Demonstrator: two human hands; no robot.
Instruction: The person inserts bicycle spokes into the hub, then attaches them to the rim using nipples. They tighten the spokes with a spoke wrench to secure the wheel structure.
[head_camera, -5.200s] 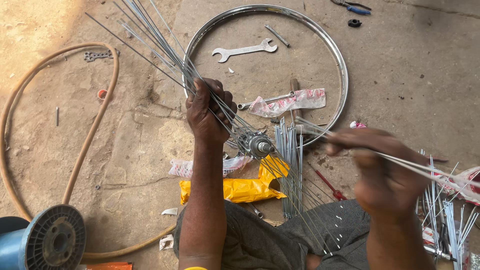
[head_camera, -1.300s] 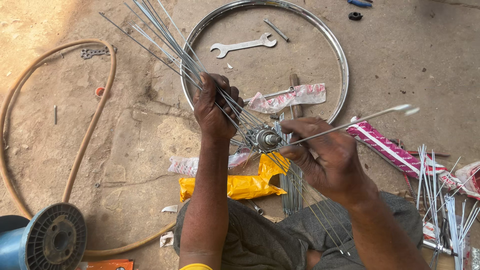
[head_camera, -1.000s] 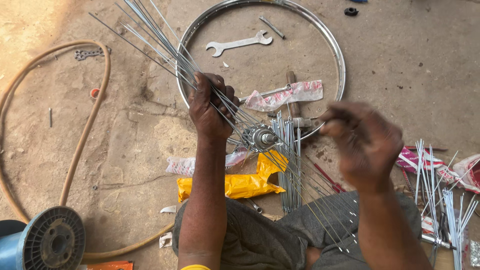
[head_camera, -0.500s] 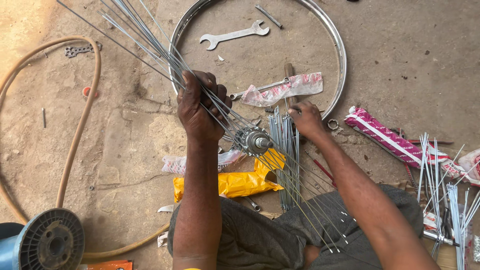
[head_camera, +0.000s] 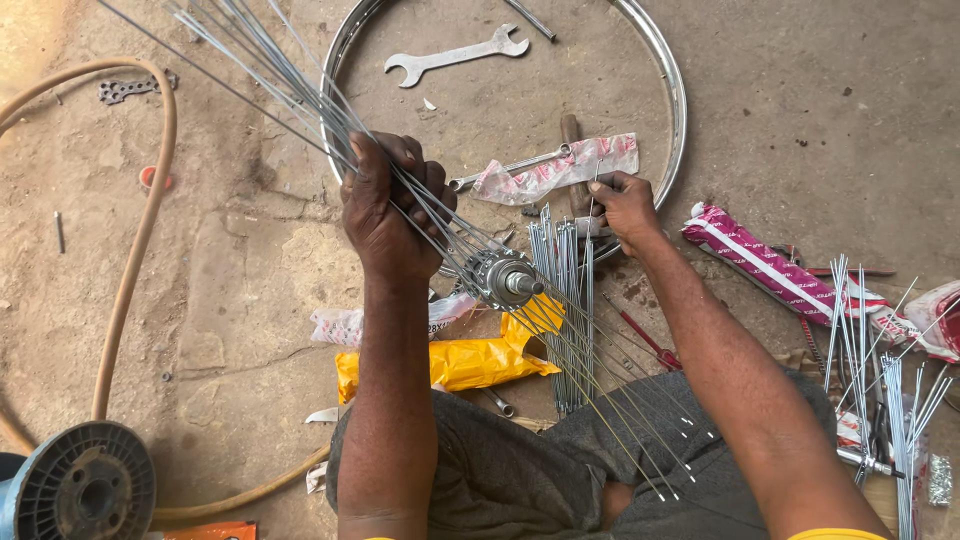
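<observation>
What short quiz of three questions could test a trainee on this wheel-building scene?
1. True or false: the left hand grips a bundle of spokes that fan out from the hub.
2. Where does the open-ended spanner lie? A) inside the wheel rim B) on the yellow bag C) on the blue spool
3. What does the right hand reach for?

Key:
1. True.
2. A.
3. The top ends of the loose spokes lying on the ground in front of the person.
</observation>
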